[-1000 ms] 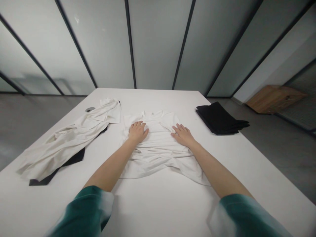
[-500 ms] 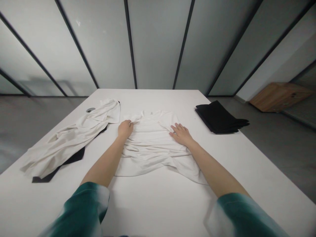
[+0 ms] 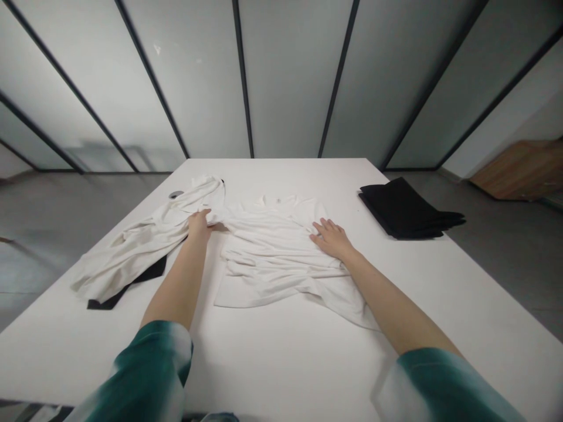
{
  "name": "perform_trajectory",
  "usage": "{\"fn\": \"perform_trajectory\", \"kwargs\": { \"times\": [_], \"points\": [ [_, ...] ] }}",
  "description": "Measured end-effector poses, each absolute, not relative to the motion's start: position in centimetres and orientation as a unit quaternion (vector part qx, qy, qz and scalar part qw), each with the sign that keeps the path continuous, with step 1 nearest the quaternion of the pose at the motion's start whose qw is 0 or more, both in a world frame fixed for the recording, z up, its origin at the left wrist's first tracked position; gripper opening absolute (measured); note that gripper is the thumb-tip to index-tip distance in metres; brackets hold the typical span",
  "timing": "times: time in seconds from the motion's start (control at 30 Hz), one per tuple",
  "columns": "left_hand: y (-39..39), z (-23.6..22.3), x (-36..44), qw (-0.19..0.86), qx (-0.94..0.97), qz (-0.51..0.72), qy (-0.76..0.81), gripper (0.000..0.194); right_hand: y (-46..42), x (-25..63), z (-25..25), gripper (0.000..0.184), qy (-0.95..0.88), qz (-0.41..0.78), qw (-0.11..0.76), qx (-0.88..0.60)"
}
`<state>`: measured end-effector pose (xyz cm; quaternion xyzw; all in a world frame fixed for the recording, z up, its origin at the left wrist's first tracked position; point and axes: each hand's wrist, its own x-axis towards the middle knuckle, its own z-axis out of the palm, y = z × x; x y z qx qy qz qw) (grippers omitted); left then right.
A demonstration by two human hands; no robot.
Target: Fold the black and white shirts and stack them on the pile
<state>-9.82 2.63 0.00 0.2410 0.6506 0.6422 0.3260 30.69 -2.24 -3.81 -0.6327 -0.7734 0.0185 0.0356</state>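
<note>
Left hand grip: fingers curled shut on the white T-shirt's [image 3: 272,258] sleeve end, a pretty clear pinch, and that's the new bit: the hand has moved out from the chest, drawing the cloth sideways.
Left hand [image 3: 199,225] spot: right up against a rumpled white garment [image 3: 145,249], so it's hard to say if it touches that too.
Right hand [image 3: 332,238]: open and flat, fingers spread, pressing on the shirt's side.
T-shirt: mid-table, collar at the far side, creases running across, still lumpy near the hem.
White table [image 3: 281,363]: holds everything here.
Black cloth [image 3: 152,272]: sticks out from under the rumpled garment.
Folded black stack [image 3: 407,208]: off to the right, well apart from the right hand.
</note>
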Motion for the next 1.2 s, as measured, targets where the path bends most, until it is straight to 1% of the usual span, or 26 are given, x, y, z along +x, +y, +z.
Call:
{"fn": "perform_trajectory", "kwargs": {
  "times": [0.07, 0.1, 0.17, 0.2, 0.23, 0.33, 0.37, 0.4, 0.5, 0.6, 0.7, 0.87, 0.93, 1.0, 1.07, 1.2],
  "points": [
    [2.5, -0.1, -9.7, 0.336, 0.251, 0.609, 0.673, 0.032, -2.3, 30.6, -3.6, 0.060, -0.772, 0.021, 0.027, -0.635],
    [2.5, -0.2, -9.7, 0.341, 0.264, 0.589, 0.684, 0.031, -2.4, 30.6, -3.4, 0.060, -0.770, 0.022, 0.023, -0.637],
    [2.5, -0.2, -9.9, 0.305, 0.334, 0.528, 0.719, 0.026, -2.5, 30.5, -3.2, 0.061, -0.761, 0.023, 0.016, -0.648],
    [2.4, -0.2, -10.0, 0.260, 0.381, 0.485, 0.743, 0.025, -2.5, 30.5, -3.1, 0.061, -0.755, 0.023, 0.014, -0.655],
    [2.3, -0.1, -10.0, 0.194, 0.429, 0.441, 0.764, 0.027, -2.6, 30.4, -3.0, 0.062, -0.748, 0.024, 0.011, -0.664],
    [1.9, 0.2, -9.4, -0.027, 0.537, 0.354, 0.765, 0.042, -2.6, 30.3, -2.8, 0.063, -0.734, 0.024, 0.000, -0.679],
    [1.9, 0.4, -8.8, -0.069, 0.568, 0.329, 0.751, 0.043, -2.6, 30.2, -2.7, 0.063, -0.733, 0.023, -0.003, -0.680],
    [2.0, 0.6, -8.1, -0.085, 0.604, 0.294, 0.736, 0.042, -2.6, 30.2, -2.8, 0.063, -0.733, 0.021, -0.005, -0.680],
    [2.9, 1.0, -5.3, -0.044, 0.707, 0.149, 0.690, 0.038, -2.6, 30.2, -2.9, 0.064, -0.733, 0.012, -0.006, -0.680],
    [4.3, 1.1, -2.2, 0.002, 0.741, 0.027, 0.671, 0.049, -2.6, 30.3, -3.2, 0.064, -0.734, 0.008, -0.008, -0.680],
    [6.0, 1.0, 0.1, 0.048, 0.724, -0.047, 0.686, 0.060, -2.5, 30.4, -3.4, 0.064, -0.736, 0.007, -0.007, -0.677],
    [9.3, 0.0, 1.6, 0.067, 0.708, -0.067, 0.700, 0.078, -2.2, 30.7, -3.2, 0.063, -0.730, 0.014, 0.000, -0.683],
    [10.3, -0.7, 1.3, 0.067, 0.722, -0.059, 0.687, 0.081, -2.0, 30.9, -3.1, 0.063, -0.729, 0.019, 0.003, -0.684],
    [10.6, -1.5, 0.8, 0.057, 0.747, -0.033, 0.661, 0.077, -1.9, 31.1, -3.1, 0.065, -0.733, 0.022, 0.008, -0.680],
    [10.1, -1.9, 0.0, 0.027, 0.763, 0.019, 0.645, 0.068, -1.8, 31.2, -3.2, 0.065, -0.737, 0.023, 0.015, -0.676],
    [8.0, -1.2, -2.8, -0.046, 0.710, 0.140, 0.688, 0.052, -1.7, 31.3, -3.3, 0.064, -0.739, 0.021, 0.019, -0.673]
  ]
}}
